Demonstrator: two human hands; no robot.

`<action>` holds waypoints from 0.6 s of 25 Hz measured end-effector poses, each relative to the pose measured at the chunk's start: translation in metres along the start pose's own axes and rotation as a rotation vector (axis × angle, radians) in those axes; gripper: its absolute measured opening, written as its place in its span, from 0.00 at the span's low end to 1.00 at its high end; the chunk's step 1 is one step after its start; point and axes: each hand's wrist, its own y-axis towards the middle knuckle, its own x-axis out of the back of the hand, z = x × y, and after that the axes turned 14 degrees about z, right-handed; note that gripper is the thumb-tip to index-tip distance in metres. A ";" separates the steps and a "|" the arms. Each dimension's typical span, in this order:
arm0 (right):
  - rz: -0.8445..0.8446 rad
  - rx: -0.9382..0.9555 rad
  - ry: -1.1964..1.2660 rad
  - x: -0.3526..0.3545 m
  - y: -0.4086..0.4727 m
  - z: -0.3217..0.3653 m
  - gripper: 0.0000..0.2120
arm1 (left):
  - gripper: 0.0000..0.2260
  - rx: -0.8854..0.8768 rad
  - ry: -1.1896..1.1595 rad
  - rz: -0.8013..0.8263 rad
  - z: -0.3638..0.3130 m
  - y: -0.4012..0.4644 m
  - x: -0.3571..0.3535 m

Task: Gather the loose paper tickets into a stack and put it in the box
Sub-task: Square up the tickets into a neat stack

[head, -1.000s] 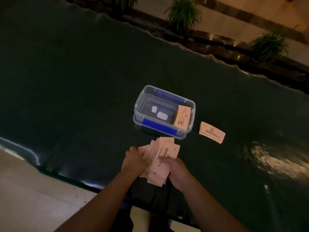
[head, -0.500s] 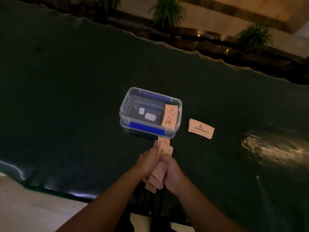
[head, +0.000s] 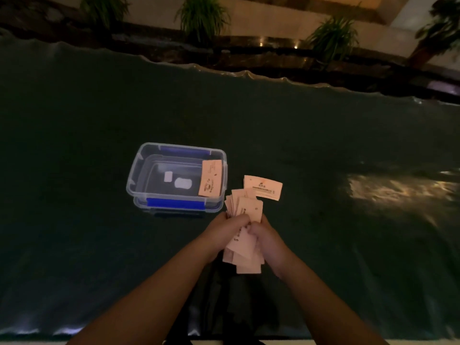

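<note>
As the fanned paper tickets point(head: 245, 230) were squeezed narrower than a second before, left hand point(head: 225, 226) and right hand point(head: 265, 235) clamped them together, the clear plastic box point(head: 159, 195) at ten o'clock, unfilled.

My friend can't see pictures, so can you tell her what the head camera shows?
Two bare hands, left hand and right hand, squeeze a messy bunch of paper tickets together above a dark table. A clear box with blue clips sits just beyond, one ticket stack already inside, and another small pile lies beside it.
</note>
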 end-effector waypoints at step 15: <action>-0.173 0.221 0.577 0.101 0.010 0.061 0.24 | 0.05 -0.308 -0.712 -0.014 -0.097 0.055 -0.066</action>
